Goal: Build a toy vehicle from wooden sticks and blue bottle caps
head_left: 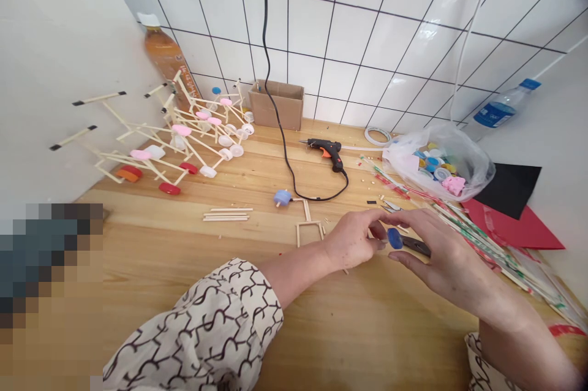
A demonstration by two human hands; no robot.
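Note:
A blue bottle cap [394, 238] is up between my two hands, a short pale stick seeming to run from it into my left fingers. My left hand [353, 236] is closed in a pinch around that stick; its fingertips are partly hidden. Around the cap, the thumb and forefinger of my right hand [438, 250] are apart, with a small gap showing. Behind the cap lies a dark-handled tool [416, 246], partly covered by my right hand. A small frame of wooden sticks [309, 223] lies beyond my left wrist, near a light blue cap piece [282, 197].
Several stick-and-cap models [184, 130] stand at the left by a tea bottle [168, 51]. A black glue gun [326, 149] with its cord lies mid-table, near a cardboard box [277, 106]. Right are a bag of caps [482, 164], wrapped sticks [478, 241] and red paper [528, 228].

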